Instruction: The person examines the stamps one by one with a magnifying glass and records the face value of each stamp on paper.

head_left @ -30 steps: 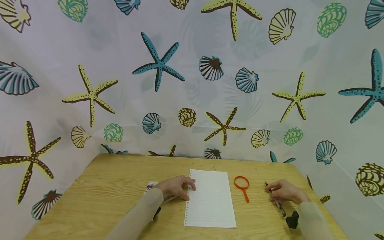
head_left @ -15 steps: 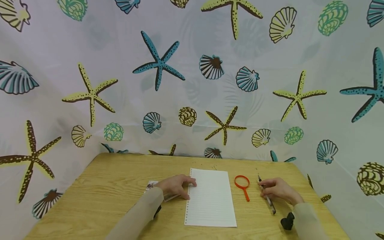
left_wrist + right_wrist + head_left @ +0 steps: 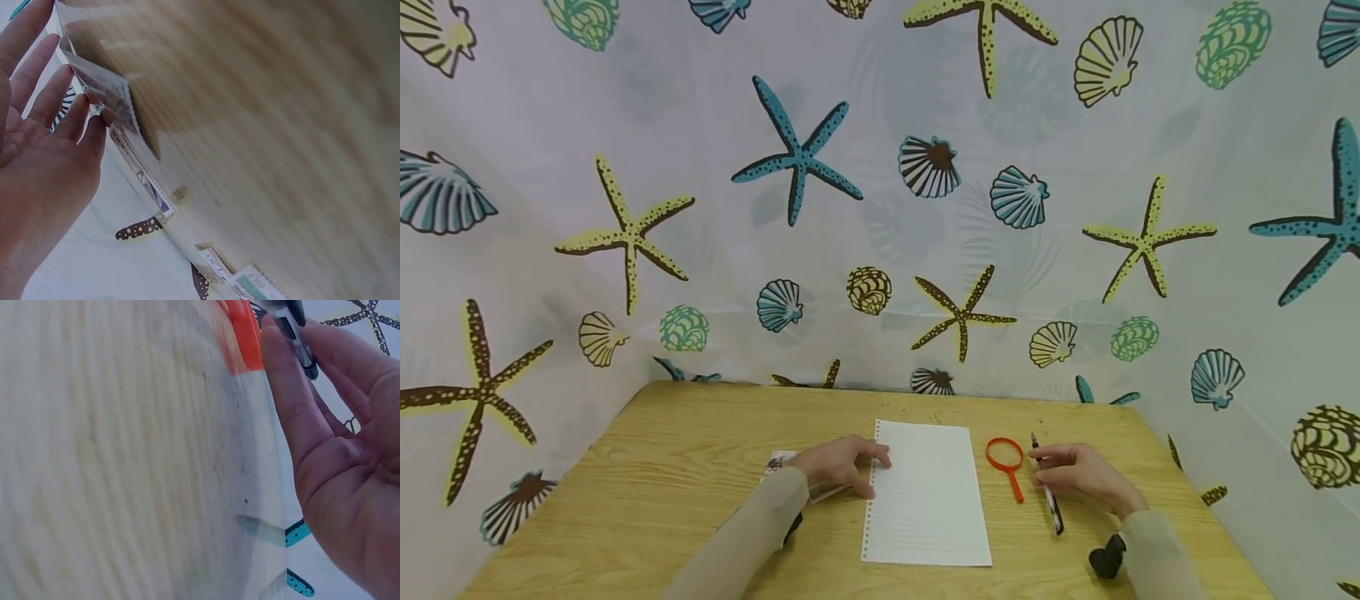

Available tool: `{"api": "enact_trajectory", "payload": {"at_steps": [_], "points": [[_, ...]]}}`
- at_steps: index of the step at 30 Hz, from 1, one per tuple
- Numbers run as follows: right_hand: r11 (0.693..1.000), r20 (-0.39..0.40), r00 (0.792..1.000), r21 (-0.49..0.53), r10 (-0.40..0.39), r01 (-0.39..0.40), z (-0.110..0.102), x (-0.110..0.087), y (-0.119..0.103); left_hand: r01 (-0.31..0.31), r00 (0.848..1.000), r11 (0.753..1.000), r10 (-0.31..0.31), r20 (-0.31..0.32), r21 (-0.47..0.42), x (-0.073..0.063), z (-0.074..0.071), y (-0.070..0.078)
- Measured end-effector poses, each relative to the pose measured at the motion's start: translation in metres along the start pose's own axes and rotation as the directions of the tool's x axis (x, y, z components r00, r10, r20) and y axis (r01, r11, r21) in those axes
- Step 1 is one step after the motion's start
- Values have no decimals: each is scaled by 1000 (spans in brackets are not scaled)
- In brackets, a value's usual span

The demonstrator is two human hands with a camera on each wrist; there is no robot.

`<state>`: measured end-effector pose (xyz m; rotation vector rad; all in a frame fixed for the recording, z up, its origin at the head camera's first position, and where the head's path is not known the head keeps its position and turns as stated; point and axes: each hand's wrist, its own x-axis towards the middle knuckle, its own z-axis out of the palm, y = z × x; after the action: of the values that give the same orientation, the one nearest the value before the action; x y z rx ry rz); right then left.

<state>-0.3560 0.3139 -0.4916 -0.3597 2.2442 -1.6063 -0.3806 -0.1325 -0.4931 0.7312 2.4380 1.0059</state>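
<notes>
Head view: a light brown wooden tabletop (image 3: 685, 450) fills the lower part of the frame. White cloth with printed blue, yellow, green and brown shells and starfish (image 3: 722, 275) hangs behind it and on both sides.
White lined paper with little holes down its left edge: this sheet (image 3: 928, 500) lies flat at the lower middle of the frame.
Left hand: it (image 3: 841, 465) is at the left edge of the paper, with its fingers spread. Fingertips reach over the holes and rest on the sheet.
Right hand: it (image 3: 1086, 479) is at the lower right of the frame. Its thumb and fingers pinch a thin see-through pen with dark parts (image 3: 1051, 504).
Pen: it slants, with its pointed tip toward the top of the frame. I cannot tell if it touches the wood.
Red round magnifying glass with a straight handle (image 3: 1014, 479): it lies flat between the paper and the pen, apart from both.
Small paper stamps with bumpy edges: one (image 3: 778, 461) peeks out just left of the left hand. More (image 3: 256, 284) show at the bottom of the left wrist view.
Sleeves: both arms wear pale cream sleeves (image 3: 737, 533).
Black lump: a small dark thing (image 3: 1107, 557) is by the right wrist, too unclear to name.
</notes>
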Motion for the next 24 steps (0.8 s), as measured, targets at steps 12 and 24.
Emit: {"api": "enact_trajectory", "payload": {"at_steps": [12, 24], "points": [[999, 2, 1000, 19, -29, 28, 19, 9, -10, 55, 998, 998, -55, -40, -11, -1, 1, 2], [998, 56, 997, 44, -54, 52, 51, 30, -19, 72, 996, 997, -72, -48, -14, -2, 2, 2]]}}
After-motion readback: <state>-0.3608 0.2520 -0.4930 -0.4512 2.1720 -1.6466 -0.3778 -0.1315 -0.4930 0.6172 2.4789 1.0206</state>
